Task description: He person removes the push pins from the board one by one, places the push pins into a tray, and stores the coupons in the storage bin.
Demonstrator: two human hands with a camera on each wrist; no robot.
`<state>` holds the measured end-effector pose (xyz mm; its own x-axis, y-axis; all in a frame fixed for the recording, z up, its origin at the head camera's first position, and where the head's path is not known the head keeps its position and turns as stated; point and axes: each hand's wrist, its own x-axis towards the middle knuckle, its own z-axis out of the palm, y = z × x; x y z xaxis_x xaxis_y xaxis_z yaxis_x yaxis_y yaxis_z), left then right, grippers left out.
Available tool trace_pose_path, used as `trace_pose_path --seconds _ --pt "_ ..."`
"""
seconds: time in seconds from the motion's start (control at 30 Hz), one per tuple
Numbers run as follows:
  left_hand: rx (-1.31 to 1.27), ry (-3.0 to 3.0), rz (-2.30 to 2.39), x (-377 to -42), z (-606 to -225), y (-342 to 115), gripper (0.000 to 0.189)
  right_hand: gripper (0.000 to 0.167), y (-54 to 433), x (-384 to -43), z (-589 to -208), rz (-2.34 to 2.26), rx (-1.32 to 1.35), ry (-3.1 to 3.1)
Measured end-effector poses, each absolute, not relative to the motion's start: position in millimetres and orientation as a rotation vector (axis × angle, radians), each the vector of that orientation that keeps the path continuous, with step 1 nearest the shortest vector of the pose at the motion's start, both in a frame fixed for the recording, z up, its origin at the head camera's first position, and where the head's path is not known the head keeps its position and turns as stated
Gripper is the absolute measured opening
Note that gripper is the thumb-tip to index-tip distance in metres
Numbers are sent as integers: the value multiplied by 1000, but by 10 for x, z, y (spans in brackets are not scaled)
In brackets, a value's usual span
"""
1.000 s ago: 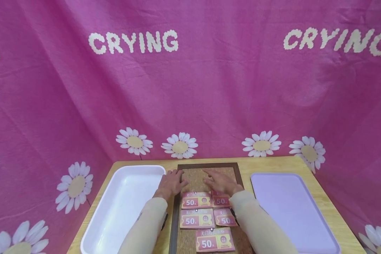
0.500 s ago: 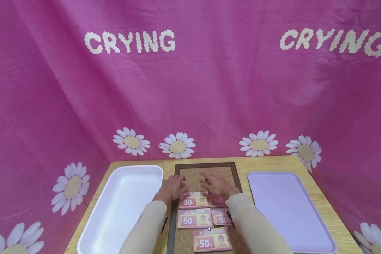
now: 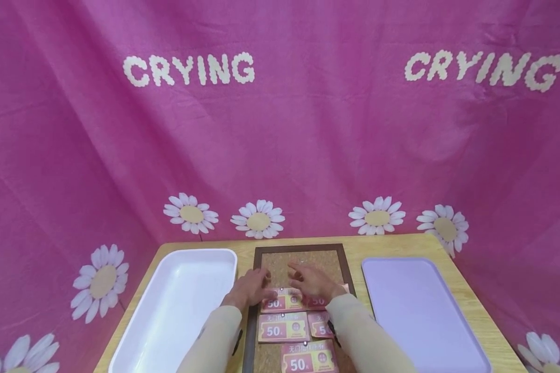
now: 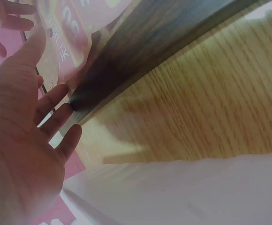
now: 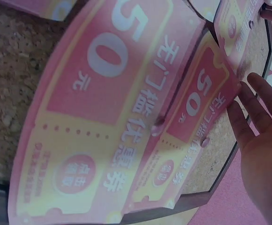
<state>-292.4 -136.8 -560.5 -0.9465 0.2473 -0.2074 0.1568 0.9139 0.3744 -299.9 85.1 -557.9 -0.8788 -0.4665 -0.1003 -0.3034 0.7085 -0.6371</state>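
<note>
My left hand (image 3: 249, 287) hovers at the left edge of the corkboard, its fingers loosely bent and holding nothing. In the left wrist view, the fingertips lie close to the dark wooden frame (image 4: 126, 51). Over the upper right of the corkboard (image 3: 280, 263), my right hand (image 3: 313, 280) has its fingers spread and partly covers a pink-and-yellow 50 coupon (image 3: 318, 301). The right wrist view shows its fingertips right by the top edge of a coupon (image 5: 197, 105) fixed with a push pin (image 5: 205, 141). Several such coupons are pinned in rows, including a lowest one (image 3: 308, 358).
A deep white tray (image 3: 179, 305) stands left of the corkboard. On the right lies a flat lilac tray (image 3: 417, 305). Both rest on a light wooden table (image 3: 354, 248). A pink curtain (image 3: 284, 140) with daisies hangs close behind and along the sides.
Both hands have drawn back slightly toward me, from the board's upper part to the top row of coupons. The left fingers now overlap the upper left coupon. The head view has shifted a little.
</note>
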Motion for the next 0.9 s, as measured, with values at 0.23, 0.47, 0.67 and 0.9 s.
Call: trace_pose_path --seconds 0.23,0.47,0.67,0.9 --pt "331 2830 528 -2884 -5650 -1396 57 56 814 -2961 -5639 -948 -577 2664" --pt "340 2836 527 -2890 -5652 -1396 58 59 812 -2978 -5656 -967 -663 2689" --pt "337 2836 546 -2863 -5611 -1378 58 62 799 -2976 -5695 -966 -764 2734" --pt "388 2840 570 -2780 -5648 -1371 51 63 735 -2910 -5809 -952 -811 2740"
